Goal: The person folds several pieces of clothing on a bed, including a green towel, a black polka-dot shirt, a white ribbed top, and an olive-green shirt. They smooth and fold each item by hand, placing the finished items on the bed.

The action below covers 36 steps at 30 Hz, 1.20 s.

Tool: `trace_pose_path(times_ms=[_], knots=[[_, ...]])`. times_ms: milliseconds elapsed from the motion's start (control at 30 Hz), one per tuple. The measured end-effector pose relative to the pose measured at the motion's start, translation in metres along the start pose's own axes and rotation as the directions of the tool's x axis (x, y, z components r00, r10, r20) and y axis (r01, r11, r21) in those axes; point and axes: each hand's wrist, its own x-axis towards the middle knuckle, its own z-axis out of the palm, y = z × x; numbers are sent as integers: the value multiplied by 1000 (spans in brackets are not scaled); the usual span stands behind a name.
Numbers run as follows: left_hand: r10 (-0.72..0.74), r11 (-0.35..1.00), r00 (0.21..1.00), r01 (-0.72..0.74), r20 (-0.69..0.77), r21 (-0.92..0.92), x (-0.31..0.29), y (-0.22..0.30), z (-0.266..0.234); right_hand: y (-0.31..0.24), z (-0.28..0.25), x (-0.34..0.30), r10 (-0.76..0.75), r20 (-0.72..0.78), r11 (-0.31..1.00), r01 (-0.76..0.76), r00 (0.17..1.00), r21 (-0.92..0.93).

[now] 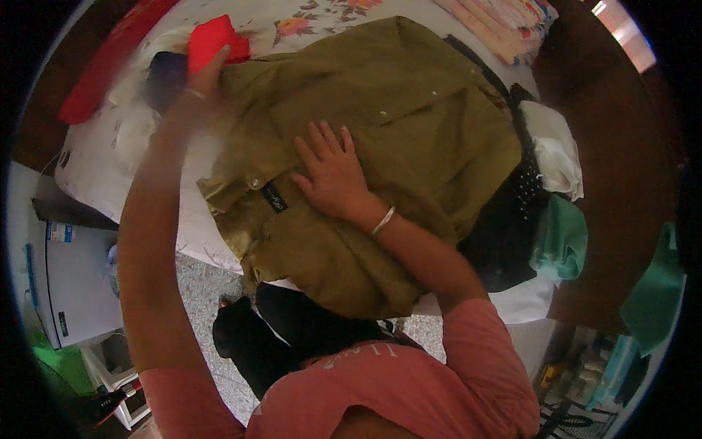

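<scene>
Head view. An olive-green shirt (380, 146) lies spread across the bed (95, 161), collar end toward my left and lower edge hanging over the near side of the mattress. My right hand (329, 172) rests flat on the shirt near its middle, palm down, fingers spread and extended, gripping nothing. A thin bangle (382, 220) sits on that wrist. A small dark label (273, 197) shows on the shirt just left of that hand, with a pale button (255, 181) beside it.

My left hand (205, 77) reaches to the far left corner of the shirt. Its fingers lie at the shirt's upper edge, against a bright red cloth (216, 38). Motion blur hides the fingers; I cannot tell whether this hand is closed on fabric or merely pressing on it.

Bed covering: white sheet with a floral print (307, 22) at the far side. A dark garment (164, 73) lies just left of my left hand. A long red item (110, 58) runs along the bed's far left edge.

Right of the shirt: black studded fabric (512, 212), partly under the shirt; a folded white cloth (556, 146) upon it; a green cloth (563, 238) just below that. A stack of pink striped fabric (504, 22) lies at the far right corner.

Near side: a black garment (292, 329) hangs between the bed and my pink sleeves (468, 358). A white cabinet (73, 285) stands on the speckled floor (205, 293) to my left.
</scene>
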Motion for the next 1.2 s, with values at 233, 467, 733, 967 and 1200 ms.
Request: trace_pose_path(times_ms=[233, 467, 733, 967, 1200], knots=[[337, 675, 941, -228, -18, 701, 119, -92, -3, -4, 0, 1, -4, 4, 998, 4, 1000, 62], [131, 990, 982, -121, -136, 76, 61, -31, 11, 5, 2, -1, 30, -9, 998, -29, 1000, 49], [-373, 803, 888, 455, 270, -384, -30, 26, 13, 2, 5, -1, 18, -37, 997, -15, 999, 81], [25, 983, 997, -38, 73, 177, 17, -135, -10, -4, 1, 1, 6, -31, 994, -3, 1000, 107], [443, 786, 783, -105, -437, 609, -1, 29, -4, 1, 4, -1, 19, -4, 995, -18, 1000, 95]])
